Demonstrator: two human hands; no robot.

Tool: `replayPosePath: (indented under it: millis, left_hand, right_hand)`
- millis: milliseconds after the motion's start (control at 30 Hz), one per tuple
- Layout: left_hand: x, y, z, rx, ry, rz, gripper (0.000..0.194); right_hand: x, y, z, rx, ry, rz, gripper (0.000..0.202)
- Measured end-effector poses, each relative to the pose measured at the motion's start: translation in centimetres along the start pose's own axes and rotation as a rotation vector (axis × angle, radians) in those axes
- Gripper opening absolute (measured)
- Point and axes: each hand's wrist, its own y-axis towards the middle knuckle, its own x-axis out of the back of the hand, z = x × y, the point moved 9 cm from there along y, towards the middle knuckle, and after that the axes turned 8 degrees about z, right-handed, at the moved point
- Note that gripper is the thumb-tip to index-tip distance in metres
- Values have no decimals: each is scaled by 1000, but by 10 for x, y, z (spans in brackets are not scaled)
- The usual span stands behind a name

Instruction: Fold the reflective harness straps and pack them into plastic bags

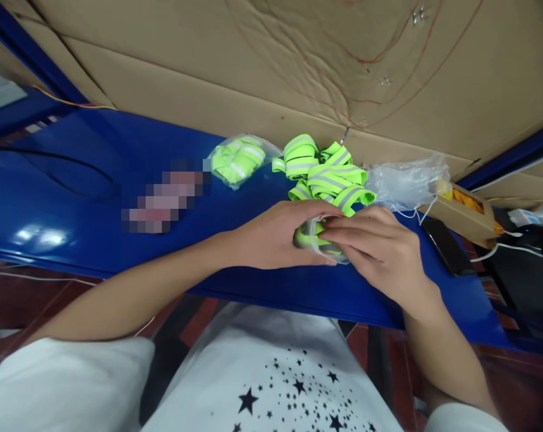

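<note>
Over the front of the blue table, my left hand (275,237) is wrapped round a small clear plastic bag (317,231) with a neon yellow-green reflective strap inside. My right hand (383,252) is closed at the bag's mouth, its fingers pressed together partly inside; whether they pinch the strap or the bag's edge is hidden. Just behind the hands lies a loose pile of neon straps (327,171) with grey reflective stripes. To its left rests a filled clear bag (238,159) holding more of the same straps.
Empty-looking clear plastic bags (406,183) lie right of the pile. A black phone (449,246) with white cables and an open cardboard box (462,210) are at the right. A blurred-out item (165,201) lies left on the blue table (86,162). Cardboard (199,66) stands behind.
</note>
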Motion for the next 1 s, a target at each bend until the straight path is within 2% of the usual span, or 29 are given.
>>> replayPosePath:
  millis: [67,167,267,333,400,500,567,633,700,767,867,933,1000]
  left_hand:
    - [0,0,0,3,-30,-18,50]
    - [0,2,1,13,-38,-29,44]
    - [0,3,1,8,-44,-30,40]
    - [7,2,4,12,-94,-82,35]
    - [19,-1,9,25,-182,-199,29]
    - [30,-5,14,25,-313,-304,22]
    - [29,-5,14,15,-355,-292,22]
    - [28,-5,12,-1,-366,-291,26]
    - [29,-6,11,-11,-347,-323,25]
    - [33,-8,13,11,-285,-387,21]
    - [40,-12,16,71,-192,-473,26]
    - [42,-13,17,93,-193,-488,28]
    - [42,-14,20,115,-268,-494,29]
  right_hand:
    - [-10,0,4,25,24,122,23]
    - [-25,-3,1,-17,78,342,27]
    - [-31,-6,-2,-24,227,433,39]
    - [-26,-4,-6,-41,356,359,45]
    - [-16,-1,-12,-79,384,201,46]
    - [-2,2,-8,-86,135,1,42]
    - [4,1,-3,-85,-40,-82,39]
    - [10,-1,-2,-109,-101,-160,39]
    - [9,-2,-4,-137,-91,-152,43]
    - [-2,1,-7,-149,-63,-54,50]
    - [-18,3,-9,-143,-63,71,60]
    - [-16,4,-10,-131,-65,27,57]
    - [-3,2,-11,-129,-39,-80,51]
